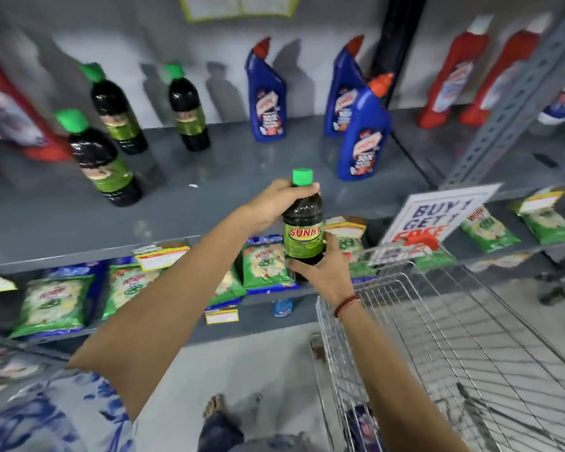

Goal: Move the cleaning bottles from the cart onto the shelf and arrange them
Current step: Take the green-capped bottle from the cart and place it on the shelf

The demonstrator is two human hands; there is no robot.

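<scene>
A dark bottle with a green cap and a green "SUNNY" label [302,223] is held upright in front of the grey shelf [209,203]. My left hand [274,203] grips its shoulder just under the cap. My right hand [323,269] holds its base from below and the right. Three matching dark bottles [103,161] stand on the shelf at the left. Three blue bottles with orange caps [362,132] stand at the middle and right. The wire cart [437,321] sits at the lower right.
Red bottles stand at the shelf's far left [10,115] and far right [450,83]. A "BUY 1 GET 1 FREE" sign [434,213] is clipped to the cart's front. Green snack packs [56,301] fill the lower shelf. A perforated metal upright [516,96] rises at the right.
</scene>
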